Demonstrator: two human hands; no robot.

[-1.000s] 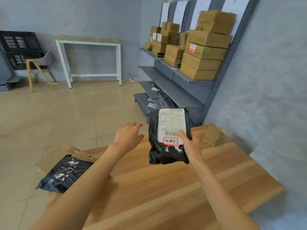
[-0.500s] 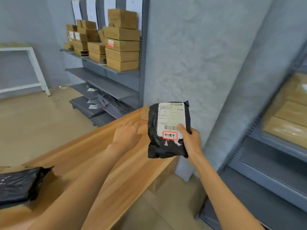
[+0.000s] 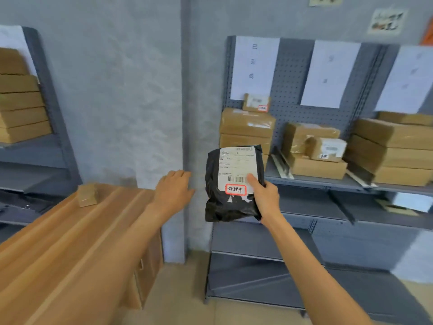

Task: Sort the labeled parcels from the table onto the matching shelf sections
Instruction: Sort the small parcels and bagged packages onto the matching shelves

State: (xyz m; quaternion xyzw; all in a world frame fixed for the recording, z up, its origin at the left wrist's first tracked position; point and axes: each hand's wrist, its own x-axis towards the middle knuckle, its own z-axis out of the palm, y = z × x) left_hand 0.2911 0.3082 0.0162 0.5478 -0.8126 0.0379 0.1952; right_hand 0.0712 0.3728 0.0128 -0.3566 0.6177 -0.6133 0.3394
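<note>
Holding black parcel (image 3: 230, 202) upright at frame centre, off the desk (image 3: 70, 231), right hand (image 3: 263, 198) grip pinching its right edge, thumb on label. Looks soft, light, slick plastic; better gripped mid-body. Left hand (image 3: 173, 191) relaxed, empty. Shelf (image 3: 304, 181) close behind.

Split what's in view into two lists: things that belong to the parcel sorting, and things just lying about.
Job: black parcel gripped by right hand; left hand, empty; grey shelf; paper section signs; wooden table.
Lying about: wall notice; left rack's box stack.
</note>
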